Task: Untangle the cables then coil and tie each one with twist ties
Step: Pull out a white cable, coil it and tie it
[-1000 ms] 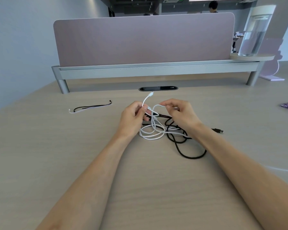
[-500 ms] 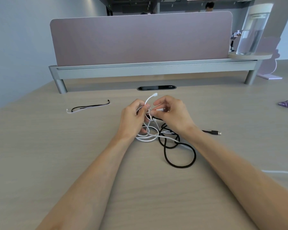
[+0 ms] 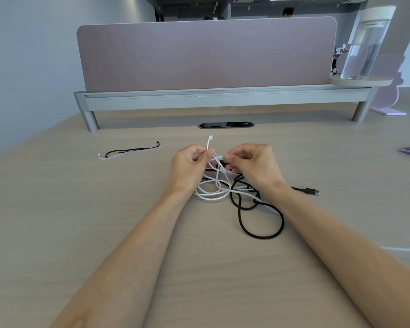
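The tangle lies about the middle of the desk (image 3: 81, 221), well in from every edge. The white cable (image 3: 211, 197) sits in loose loops just below the left hand. The black cable (image 3: 258, 235) crosses through those loops and runs out in one wide bight toward the near edge, and its plug (image 3: 314, 192) lies free toward the right edge.

The left hand (image 3: 189, 166) pinches the white cable a little below its end, thumb against curled fingers, so the white connector (image 3: 210, 138) stands up above the knuckles. The right hand (image 3: 253, 164) pinches a white strand just beside that grip, thumb and forefinger closed on it and the other fingers curled. Both grips are raised a little off the desk, and the strands hang from them into the heap.

The step in hand looks like working the white cable's free end back out through the loops. It goes best with light grips and by moving the end, not the middle. A hard pull would likely tighten the crossings near the right wrist, where white and black lie over each other.

A better way is for the right hand to spread one loop wide while the left hand passes the connector through, one crossing at a time. The connector is the part most likely to snag. The black cable can stay flat on the desk so that its loops stay open.

The twist ties (image 3: 128, 152) lie toward the far left corner, well apart from the tangle and untouched. They come in only once the two cables are separate.
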A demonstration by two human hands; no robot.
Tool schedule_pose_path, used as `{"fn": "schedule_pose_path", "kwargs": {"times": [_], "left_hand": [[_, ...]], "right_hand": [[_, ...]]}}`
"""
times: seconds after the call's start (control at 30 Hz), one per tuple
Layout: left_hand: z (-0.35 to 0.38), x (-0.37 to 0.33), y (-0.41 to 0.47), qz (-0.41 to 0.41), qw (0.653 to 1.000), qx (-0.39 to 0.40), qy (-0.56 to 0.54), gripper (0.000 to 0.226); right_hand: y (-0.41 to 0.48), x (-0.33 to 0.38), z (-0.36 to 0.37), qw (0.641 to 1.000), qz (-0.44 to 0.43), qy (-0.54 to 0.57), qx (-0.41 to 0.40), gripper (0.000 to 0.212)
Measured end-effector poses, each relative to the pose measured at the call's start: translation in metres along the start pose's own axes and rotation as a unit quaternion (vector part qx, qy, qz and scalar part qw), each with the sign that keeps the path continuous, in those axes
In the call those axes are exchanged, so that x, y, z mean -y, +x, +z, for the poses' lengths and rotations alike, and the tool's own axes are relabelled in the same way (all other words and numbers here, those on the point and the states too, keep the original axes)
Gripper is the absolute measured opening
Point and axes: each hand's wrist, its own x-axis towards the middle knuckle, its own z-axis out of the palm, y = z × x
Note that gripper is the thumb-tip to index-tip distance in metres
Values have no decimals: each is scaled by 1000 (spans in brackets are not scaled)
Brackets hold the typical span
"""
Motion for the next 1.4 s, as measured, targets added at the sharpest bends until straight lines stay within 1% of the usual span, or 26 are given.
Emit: {"fn": "schedule_pose_path", "kwargs": {"times": [0.13, 0.3, 0.43, 0.53, 0.6, 0.73, 0.77, 0.8, 0.87, 0.97, 1.0, 1.1, 1.17, 1.23, 1.3, 1.4], "left_hand": [[0, 1, 1, 4, 1000, -11, -8, 13], [2, 0, 1, 11, 1000, -15, 7, 13], [2, 2, 3, 2, 1000, -25, 1, 14], [2, 0, 1, -12, 1000, -6, -2, 16], [2, -2, -1, -49, 998, 7, -35, 20], [-3, -3, 4, -117, 990, -6, -74, 21], [-5, -4, 6, -135, 986, -11, -93, 21], [-6, -4, 7, -148, 982, -16, -114, 20], [-8, -5, 7, -159, 974, -20, -160, 13], [-12, -8, 7, -162, 962, -10, -222, 10], [-13, -8, 7, -163, 959, -5, -231, 10], [-16, -8, 7, -166, 953, 3, -253, 12], [-16, -6, 8, -168, 950, -11, -264, 11], [-16, -3, 10, -168, 952, -35, -252, 7], [-16, -1, 11, -166, 958, -54, -226, 6], [-15, 1, 9, -143, 969, -44, -196, 9]], "right_hand": [[-5, 1, 2, 997, -32, -57, 42, 5], [-8, 2, 12, 990, -57, -90, 92, 10], [-8, 7, 10, 989, -27, -72, 124, 24], [-10, 10, 6, 991, -32, -72, 105, 13], [-7, 9, 4, 994, -22, -50, 98, 8], [0, 12, -5, 993, 48, 87, 71, 18], [0, 13, -6, 991, 57, 97, 65, 19], [0, 13, -7, 993, 59, 80, 64, 18], [-2, 9, -6, 995, 38, -15, 93, 16], [-6, 5, -1, 971, -8, -159, 181, 20], [-5, 4, 0, 961, -33, -198, 190, 18], [0, 0, -4, 938, -100, -293, 158, 6], [3, -4, -6, 923, -129, -336, 136, 8], [6, -6, -8, 914, -166, -354, 111, 12], [10, -6, -10, 909, -207, -355, 64, 17], [13, -4, -13, 910, -206, -359, 5, 20]]}}
